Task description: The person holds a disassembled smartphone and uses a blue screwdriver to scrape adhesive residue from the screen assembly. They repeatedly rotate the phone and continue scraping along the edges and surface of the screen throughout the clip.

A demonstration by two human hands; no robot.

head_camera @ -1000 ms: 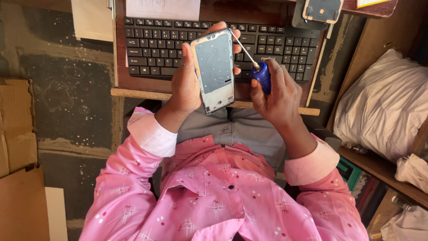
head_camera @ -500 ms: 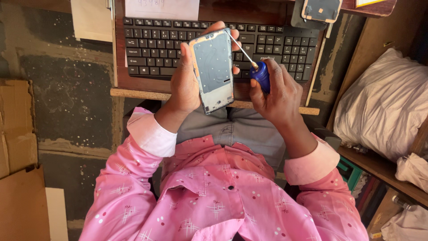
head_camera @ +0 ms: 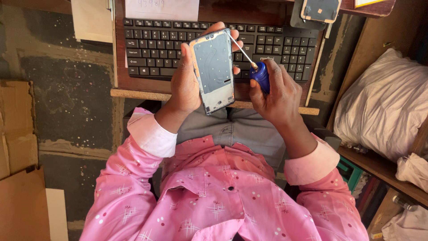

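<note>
Blue screwdriver, 1 phone frame, 1 keyboard, 2 hands

Dark stained floor; wooden desk — shelf

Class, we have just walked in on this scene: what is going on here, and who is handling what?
A person in a pink shirt sits at a desk. The left hand holds up an opened phone frame, inner side facing the camera. The right hand grips a blue-handled screwdriver, its thin shaft angled to the frame's upper right corner. A black keyboard lies on the desk behind the hands, and cardboard sits to the left.
</note>
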